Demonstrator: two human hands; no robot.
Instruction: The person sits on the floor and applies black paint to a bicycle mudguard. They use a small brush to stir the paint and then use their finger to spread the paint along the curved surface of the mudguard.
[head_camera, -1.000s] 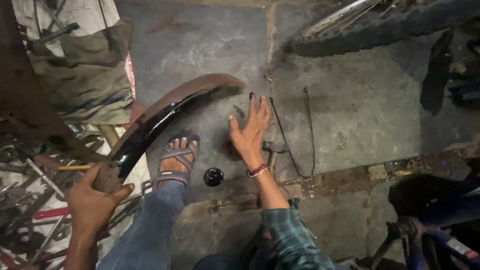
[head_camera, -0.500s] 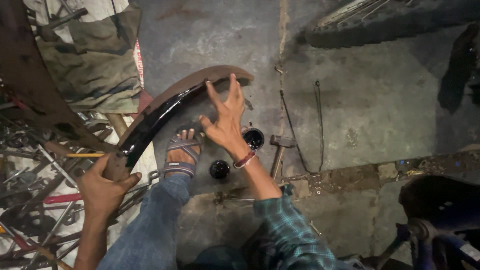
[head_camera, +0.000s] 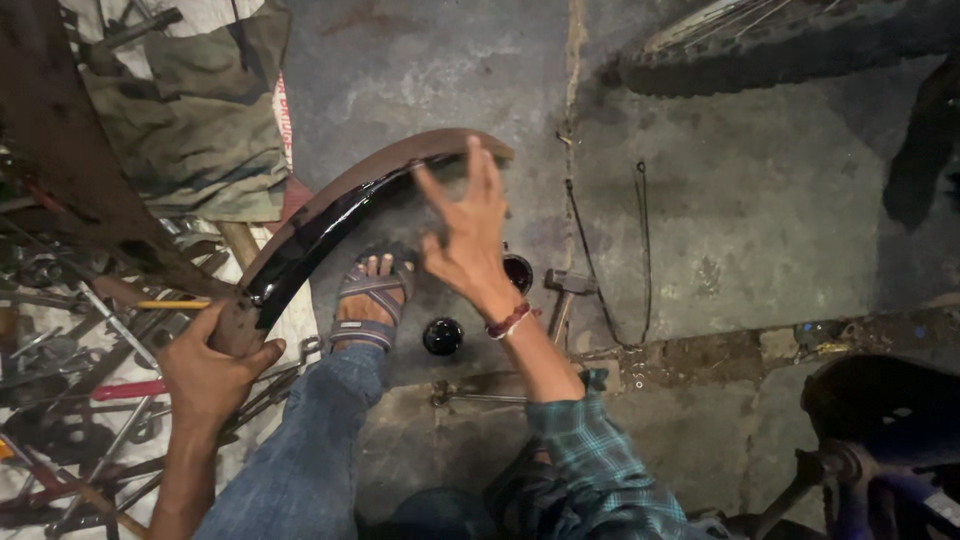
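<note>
The curved bicycle mudguard (head_camera: 330, 215), glossy black inside and dull rusty brown along its edge, arches above the concrete floor (head_camera: 760, 220). The left hand (head_camera: 215, 365) grips its lower end tight; the right hand (head_camera: 468, 235), fingers spread and holding nothing, reaches toward its upper end without a firm grasp yet. Beneath lie a sandalled foot (head_camera: 368, 295), a small hammer (head_camera: 562, 295), bent wire stays (head_camera: 640, 250) and scattered metal tools (head_camera: 70, 400).
</note>
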